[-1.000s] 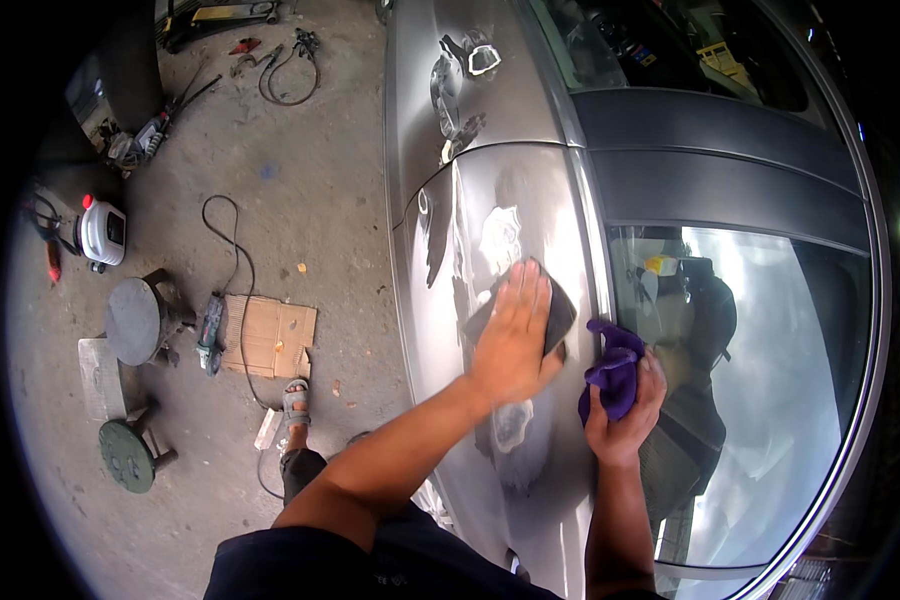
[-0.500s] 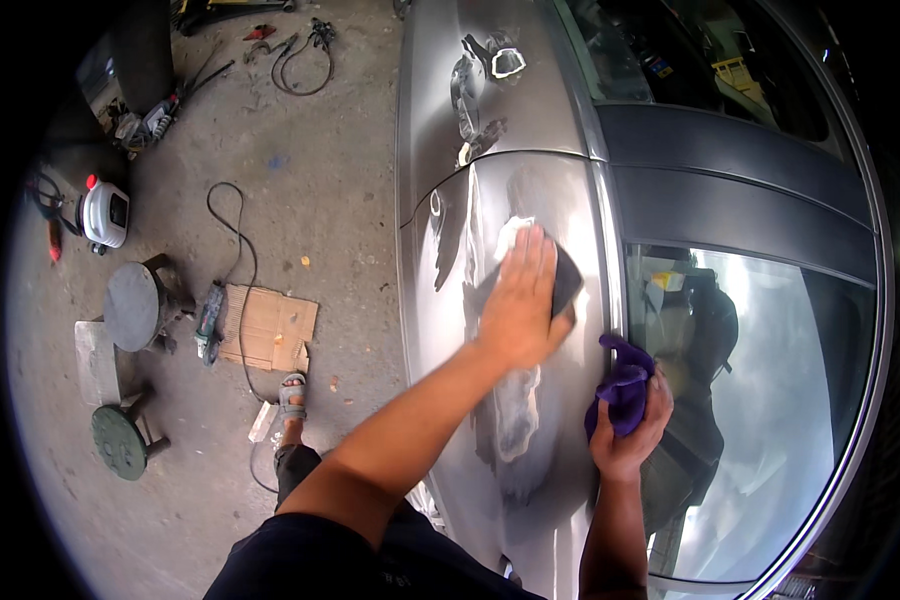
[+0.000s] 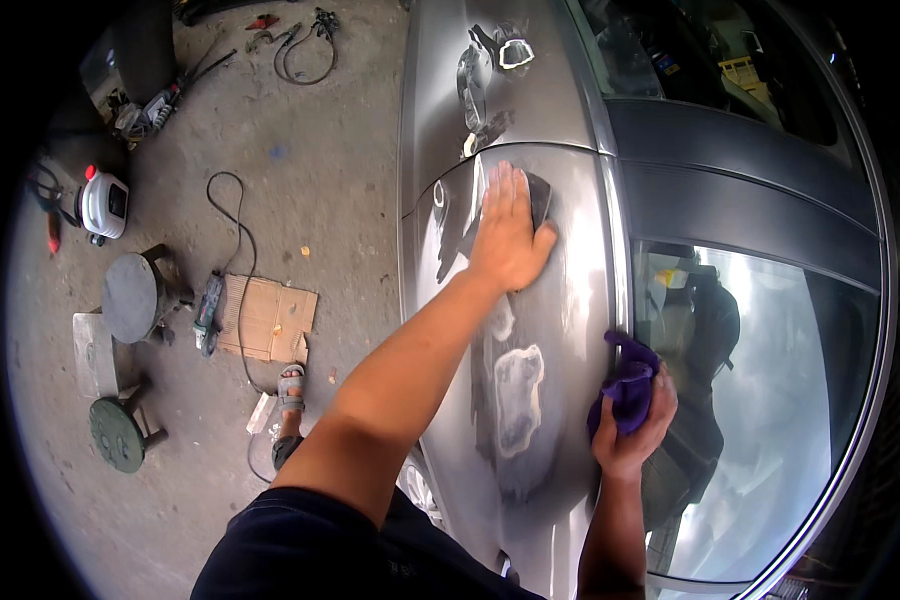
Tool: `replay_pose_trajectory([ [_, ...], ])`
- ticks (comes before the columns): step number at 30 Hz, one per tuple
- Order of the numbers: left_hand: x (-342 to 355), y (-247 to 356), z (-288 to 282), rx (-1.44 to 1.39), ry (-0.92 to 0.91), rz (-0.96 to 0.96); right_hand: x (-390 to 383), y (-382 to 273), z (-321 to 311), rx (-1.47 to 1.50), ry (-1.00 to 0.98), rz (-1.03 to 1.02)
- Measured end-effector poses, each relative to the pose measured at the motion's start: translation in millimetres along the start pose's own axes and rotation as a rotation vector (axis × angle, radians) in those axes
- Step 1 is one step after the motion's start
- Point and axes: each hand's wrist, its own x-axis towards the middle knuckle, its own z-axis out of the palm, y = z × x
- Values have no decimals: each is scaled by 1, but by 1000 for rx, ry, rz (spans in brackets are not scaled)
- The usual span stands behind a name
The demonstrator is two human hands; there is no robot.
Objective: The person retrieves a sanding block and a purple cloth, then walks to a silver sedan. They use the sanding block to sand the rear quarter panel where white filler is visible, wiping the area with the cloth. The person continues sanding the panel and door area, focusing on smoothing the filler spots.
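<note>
My left hand lies flat against the silver-grey car door panel, fingers stretched forward and close together. Under its palm is a dark sheet, probably sandpaper, with a corner showing beside the fingers; the rest is hidden. Nearer me, the panel bears a pale-edged sanded patch and dull scuffed areas. On the right, my right hand is closed round a bunched purple cloth, at the edge of the car window.
Farther along the body are more scraped patches. On the concrete floor at left lie a cardboard piece, a corded power tool and its looping cable. Beyond them stand two low stools and a white jug with a red cap.
My left hand and the dark sheet have slid forward and slightly left over the panel, uncovering more of the surface nearer me. My right hand still holds the cloth in nearly the same place.
</note>
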Motion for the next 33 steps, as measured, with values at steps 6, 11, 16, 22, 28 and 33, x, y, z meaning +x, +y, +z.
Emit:
replay_pose_trajectory([
  [6, -48, 9, 1, 24, -138, -14, 0, 1, 1, 15, 6, -6],
  [11, -6, -11, -2, -59, -29, -44, -1, 1, 3, 13, 5, 16],
  [16, -34, -12, 2, -11, -73, 9, 3, -2, 3, 28, 1, 20],
  [22, -23, -13, 0, -45, -13, 10, 4, -2, 0, 3, -22, 2],
  [28, -60, -12, 4, -39, -61, 70, 3, -3, 4, 42, -15, 32],
  [33, -70, -5, 8, -62, -26, -17, 2, 0, 5, 52, -16, 5],
])
